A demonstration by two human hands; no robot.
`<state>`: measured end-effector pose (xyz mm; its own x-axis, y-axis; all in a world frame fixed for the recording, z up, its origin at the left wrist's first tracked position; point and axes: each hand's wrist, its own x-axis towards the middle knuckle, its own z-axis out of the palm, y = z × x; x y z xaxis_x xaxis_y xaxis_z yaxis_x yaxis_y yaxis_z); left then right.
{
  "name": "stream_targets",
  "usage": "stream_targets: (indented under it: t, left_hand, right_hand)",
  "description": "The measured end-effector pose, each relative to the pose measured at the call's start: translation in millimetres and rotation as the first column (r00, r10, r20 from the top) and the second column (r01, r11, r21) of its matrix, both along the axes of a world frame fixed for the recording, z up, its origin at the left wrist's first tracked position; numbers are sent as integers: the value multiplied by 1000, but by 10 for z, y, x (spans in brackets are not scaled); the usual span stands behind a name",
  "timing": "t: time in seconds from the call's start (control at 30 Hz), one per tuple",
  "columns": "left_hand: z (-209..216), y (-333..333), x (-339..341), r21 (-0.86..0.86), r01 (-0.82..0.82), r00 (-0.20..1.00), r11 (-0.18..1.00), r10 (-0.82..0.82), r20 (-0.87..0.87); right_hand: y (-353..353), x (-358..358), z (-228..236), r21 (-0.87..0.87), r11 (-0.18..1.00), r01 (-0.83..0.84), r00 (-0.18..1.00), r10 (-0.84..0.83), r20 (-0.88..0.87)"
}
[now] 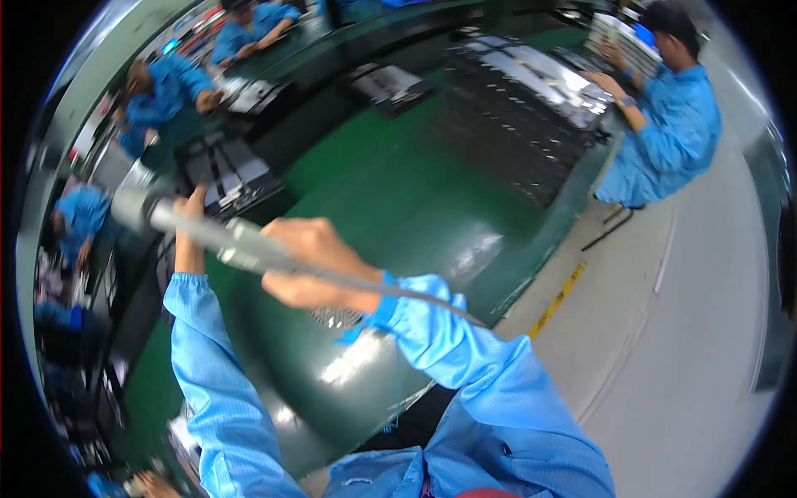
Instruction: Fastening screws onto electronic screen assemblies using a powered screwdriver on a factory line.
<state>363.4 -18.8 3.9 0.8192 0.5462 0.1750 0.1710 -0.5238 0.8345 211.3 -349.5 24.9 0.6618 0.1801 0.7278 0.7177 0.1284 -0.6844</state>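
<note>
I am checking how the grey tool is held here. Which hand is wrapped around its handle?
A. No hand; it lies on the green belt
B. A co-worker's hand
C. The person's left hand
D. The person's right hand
D: the right hand is closed around the grey tool above the green belt, while the left hand reaches past it toward the dark tray.

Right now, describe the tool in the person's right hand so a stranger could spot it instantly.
Start at the long green conveyor belt running up the middle. At its near end, over the belt, the right hand grips a grey tube-shaped tool pointing left, a cord trailing over the blue sleeve. Unlike the flat dark panels beyond it, it is round, pale and held in the air.
</note>
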Motion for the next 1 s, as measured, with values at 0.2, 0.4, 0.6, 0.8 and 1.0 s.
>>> stream_targets:
  t: [0.2, 0.4, 0.6, 0.8, 1.0]
  left_hand:
    - [215, -501, -1995, -428, 286, 924, 857, -128, 361]
    - [-273, -747, -3650, -436, 48, 993, 899, 6, 122]
    - [-686, -937, -4118, -394, 16, 1000, 919, -21, -7]
    - [-633, -713, -4145, 262, -172, 982, 950, 185, -29]
    - [-629, 738, -3985, 475, -70, 989, 877, 125, -84]
  right_hand:
    - [-110, 172, -122, -30, 994, 109, 994, -110, -22]
    - [-29, 81, -50, -108, 994, -14, 975, -10, -221]
    - [191, 23, -144, -80, 989, -124, 962, 100, -255]
    - [72, -55, -143, -128, 990, -65, 975, 36, -218]
    - [122, -134, -4, -100, 995, -5, 971, -20, -240]
